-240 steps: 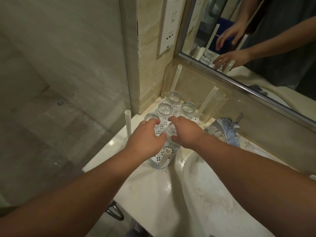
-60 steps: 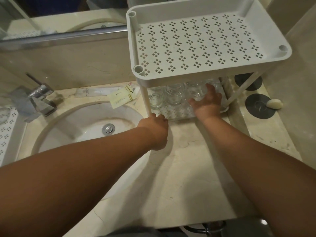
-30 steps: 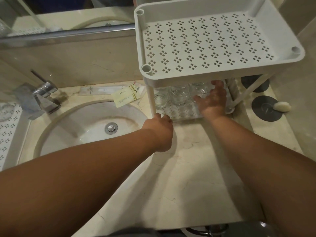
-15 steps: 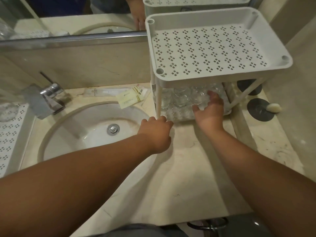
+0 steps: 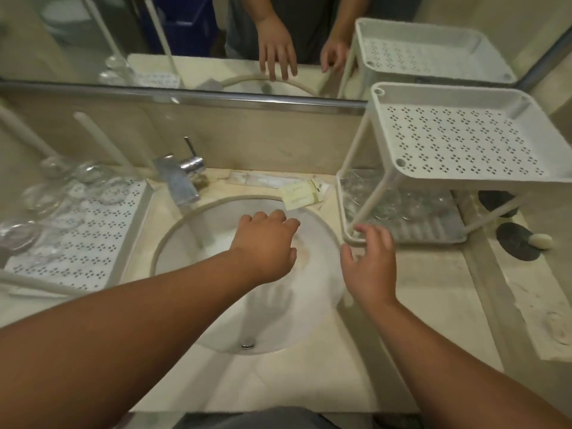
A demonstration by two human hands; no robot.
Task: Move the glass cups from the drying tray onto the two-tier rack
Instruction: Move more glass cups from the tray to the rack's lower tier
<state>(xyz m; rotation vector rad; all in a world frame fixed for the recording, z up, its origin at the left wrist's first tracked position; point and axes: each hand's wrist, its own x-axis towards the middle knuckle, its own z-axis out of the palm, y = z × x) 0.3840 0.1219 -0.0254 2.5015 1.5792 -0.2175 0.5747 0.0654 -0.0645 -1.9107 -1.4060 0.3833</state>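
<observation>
The white two-tier rack (image 5: pixel 458 181) stands at the right on the counter; its top shelf is bare. Several glass cups (image 5: pixel 387 202) stand on its lower shelf. The perforated drying tray (image 5: pixel 102 243) lies at the left, with several blurred glass cups (image 5: pixel 77 184) on its far part. My left hand (image 5: pixel 266 243) hovers over the sink basin, fingers loosely curled, holding nothing. My right hand (image 5: pixel 371 261) is in front of the rack's near left corner, fingers spread, holding nothing.
A round sink (image 5: pixel 247 274) lies between tray and rack, with a chrome tap (image 5: pixel 182 178) behind it. Paper sachets (image 5: pixel 300 193) lie by the wall. A mirror (image 5: pixel 216 41) runs above. Dark round pads (image 5: pixel 517 246) and a white pebble-like object (image 5: pixel 540 241) sit right of the rack.
Both hands have pulled back from the rack's lower shelf and shifted left. My view has swung left, bringing the drying tray into sight.
</observation>
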